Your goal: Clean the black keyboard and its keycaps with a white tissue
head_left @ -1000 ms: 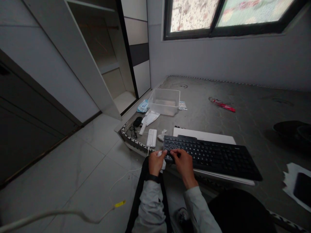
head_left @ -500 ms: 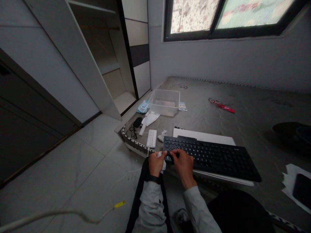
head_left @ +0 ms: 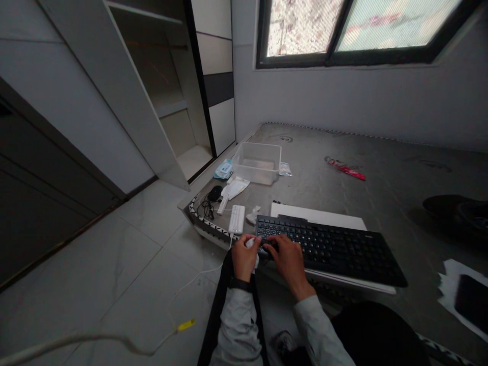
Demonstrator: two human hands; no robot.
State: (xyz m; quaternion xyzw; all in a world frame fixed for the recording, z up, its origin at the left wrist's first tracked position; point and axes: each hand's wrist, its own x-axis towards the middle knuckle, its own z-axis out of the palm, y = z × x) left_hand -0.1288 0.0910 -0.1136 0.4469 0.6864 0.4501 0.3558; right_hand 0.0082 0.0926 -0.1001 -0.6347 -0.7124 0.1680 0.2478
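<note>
A black keyboard (head_left: 335, 249) rests on a flat white box (head_left: 324, 216) near the edge of the grey surface. Both hands meet over its left end. My left hand (head_left: 243, 259) is closed around a crumpled white tissue (head_left: 249, 243), part of which pokes out below the palm. Beside it, my right hand (head_left: 288, 259) has its thumb and fingers pinched together, almost touching the left fingertips. Something small and dark seems to sit between the fingertips, but against the black keys I cannot make it out.
Behind the hands lie a white power strip (head_left: 237, 219), a crumpled tissue (head_left: 253, 215), a black mouse (head_left: 215, 193) and a clear plastic bin (head_left: 257, 175). A red packet (head_left: 346, 169) lies farther back. A white cable (head_left: 198, 274) hangs to the floor.
The right hand's fingertips have shifted slightly left, closer to the left hand's. The keyboard stays in place; the whole view has moved a little.
</note>
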